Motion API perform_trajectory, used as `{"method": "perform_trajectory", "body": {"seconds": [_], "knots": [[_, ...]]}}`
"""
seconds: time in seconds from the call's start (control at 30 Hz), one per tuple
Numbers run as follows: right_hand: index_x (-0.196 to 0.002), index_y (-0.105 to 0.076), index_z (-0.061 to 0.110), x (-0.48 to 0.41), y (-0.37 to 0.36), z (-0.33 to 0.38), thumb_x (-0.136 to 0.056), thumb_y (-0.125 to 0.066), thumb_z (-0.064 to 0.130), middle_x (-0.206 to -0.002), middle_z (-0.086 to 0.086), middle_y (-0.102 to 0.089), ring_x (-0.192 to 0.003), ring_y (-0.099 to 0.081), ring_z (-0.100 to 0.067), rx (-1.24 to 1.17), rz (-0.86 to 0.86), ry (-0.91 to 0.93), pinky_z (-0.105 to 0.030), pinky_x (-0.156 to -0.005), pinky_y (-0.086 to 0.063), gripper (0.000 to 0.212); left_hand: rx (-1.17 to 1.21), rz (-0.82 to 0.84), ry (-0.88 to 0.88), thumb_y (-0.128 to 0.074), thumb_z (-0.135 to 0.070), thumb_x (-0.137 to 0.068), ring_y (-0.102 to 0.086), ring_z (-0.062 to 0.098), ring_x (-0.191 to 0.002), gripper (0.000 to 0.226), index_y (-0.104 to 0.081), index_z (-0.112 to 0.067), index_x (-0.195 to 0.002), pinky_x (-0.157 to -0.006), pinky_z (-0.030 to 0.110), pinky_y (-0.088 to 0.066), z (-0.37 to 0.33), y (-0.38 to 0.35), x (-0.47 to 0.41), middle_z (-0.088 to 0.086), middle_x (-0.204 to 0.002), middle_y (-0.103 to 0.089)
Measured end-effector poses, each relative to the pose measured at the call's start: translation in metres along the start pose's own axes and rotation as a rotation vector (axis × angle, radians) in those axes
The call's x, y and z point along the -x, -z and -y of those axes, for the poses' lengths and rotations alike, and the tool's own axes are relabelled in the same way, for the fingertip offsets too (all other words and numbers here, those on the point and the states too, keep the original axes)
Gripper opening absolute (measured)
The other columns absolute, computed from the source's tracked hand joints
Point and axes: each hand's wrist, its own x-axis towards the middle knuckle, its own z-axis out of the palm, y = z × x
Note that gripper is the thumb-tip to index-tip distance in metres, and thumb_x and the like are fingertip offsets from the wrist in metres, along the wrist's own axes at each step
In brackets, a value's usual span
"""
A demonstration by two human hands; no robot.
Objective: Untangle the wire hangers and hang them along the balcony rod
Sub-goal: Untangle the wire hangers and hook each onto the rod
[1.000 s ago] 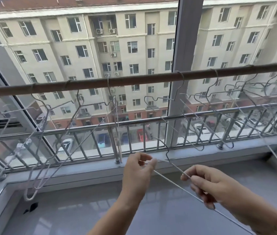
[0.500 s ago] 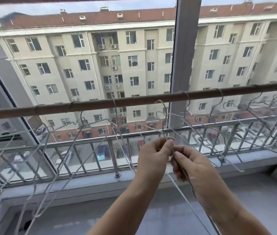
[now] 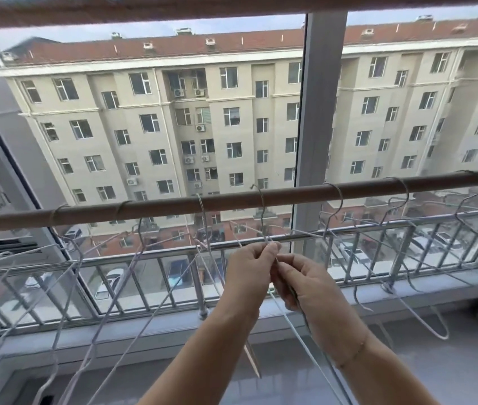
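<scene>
- Where the held wire hanger (image 3: 264, 217) meets the balcony rod (image 3: 232, 201), its hook is over the rod at centre, neck pinched below.
- Neighbouring hangers (image 3: 331, 217) hang just beside it, left and right; their wires cross, so a sideways pull could snag them.
- Left hand (image 3: 249, 273) is clamped on the neck, fingertips together.
- Right hand (image 3: 305, 287) grips the wire just beneath, touching the left hand, wrist raised.
- Railing (image 3: 378, 247) lies beyond.

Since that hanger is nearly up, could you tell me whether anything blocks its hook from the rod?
Nothing visible blocks it: the held hanger has its hook at the rod, in a bare stretch between neighbouring hangers. Both hands grip its neck.
</scene>
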Motion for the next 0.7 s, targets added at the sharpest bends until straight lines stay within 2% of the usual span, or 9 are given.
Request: {"method": "perform_trajectory", "body": {"seconds": [0.1, 0.23, 0.3, 0.5, 0.7], "knots": [[-0.089, -0.062, 0.007, -0.0003, 0.0011, -0.0015, -0.094, -0.044, 0.006, -0.049, -0.003, -0.045, -0.037, -0.033, -0.006, -0.009, 0.0, -0.016, -0.015, -0.036, -0.023, 0.019, 0.004, 0.02, 0.014, -0.048, -0.011, -0.095, -0.05, 0.016, -0.037, 0.024, -0.064, 0.0, -0.079, -0.046, 0.024, -0.048, -0.0002, -0.0005, 0.0, 0.023, -0.072, -0.058], [-0.086, -0.062, 0.008, -0.0007, 0.0001, -0.0026, -0.094, -0.043, 0.006, -0.047, -0.002, -0.042, -0.033, -0.03, -0.005, -0.025, 0.003, -0.03, -0.015, -0.033, -0.019, 0.021, -0.02, -0.002, 0.018, -0.049, -0.013, -0.095, -0.057, 0.021, -0.056, 0.026, -0.065, -0.012, -0.075, -0.058, 0.029, -0.05, 0.0032, -0.0009, -0.0018, 0.025, -0.081, -0.065], [-0.085, -0.062, 0.008, -0.0008, -0.0003, -0.0033, -0.094, -0.042, 0.005, -0.047, -0.002, -0.041, -0.034, -0.029, -0.006, -0.032, 0.005, -0.035, -0.016, -0.033, -0.019, 0.021, -0.022, -0.007, 0.027, -0.048, -0.013, -0.095, -0.06, 0.021, -0.059, 0.025, -0.066, -0.016, -0.078, -0.06, 0.028, -0.051, 0.0043, -0.0006, -0.002, 0.025, -0.082, -0.067], [-0.086, -0.062, 0.01, -0.004, -0.0005, -0.0046, -0.094, -0.044, 0.009, -0.05, -0.004, -0.043, -0.035, -0.029, -0.006, -0.045, 0.0, -0.067, -0.016, -0.034, -0.02, 0.02, -0.027, 0.025, 0.016, -0.046, -0.012, -0.096, -0.05, 0.015, -0.036, 0.029, -0.062, -0.01, -0.073, -0.044, 0.021, -0.045, 0.001, 0.0002, -0.0003, 0.026, -0.074, -0.059], [-0.089, -0.061, 0.009, -0.0063, -0.0023, -0.0053, -0.094, -0.044, 0.009, -0.048, -0.004, -0.043, -0.034, -0.03, -0.007, -0.052, -0.006, -0.076, -0.015, -0.034, -0.019, 0.018, -0.032, -0.003, 0.028, -0.047, -0.014, -0.096, -0.052, 0.012, -0.041, 0.025, -0.065, -0.014, -0.079, -0.05, 0.021, -0.046, 0.0028, 0.0008, -0.0036, 0.022, -0.073, -0.06]]}}
